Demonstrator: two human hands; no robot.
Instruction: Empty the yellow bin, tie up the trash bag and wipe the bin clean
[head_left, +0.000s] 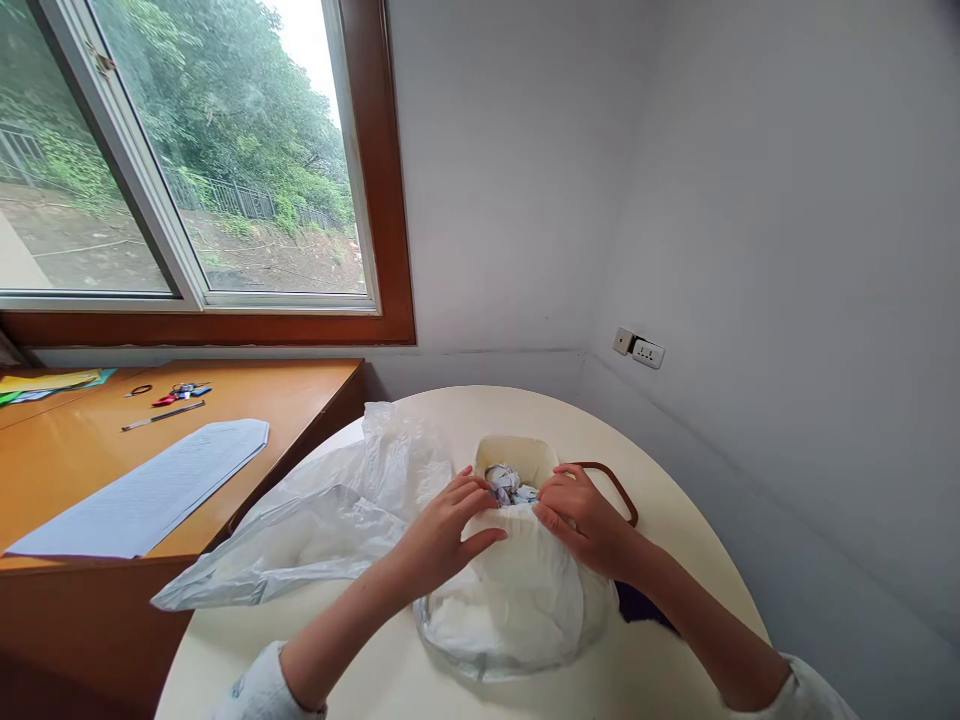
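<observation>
A cream handbag [516, 455] with a brown handle [615, 487] lies on the round white table [675, 520]. Its lower part is inside a clear plastic cover [517, 610]. Crumpled paper stuffing [507, 482] shows in the bag's open mouth. My left hand [446, 530] grips the left side of the opening, fingers on the edge by the paper. My right hand [581, 520] holds the right side of the opening, beside the handle.
A loose clear plastic bag [322, 520] lies crumpled left of the handbag. A wooden desk [67, 470] at left carries a white paper sheet [150, 490], a pen [161, 415] and keys [180, 392]. A wall socket [639, 349] sits on the right wall; a window is above.
</observation>
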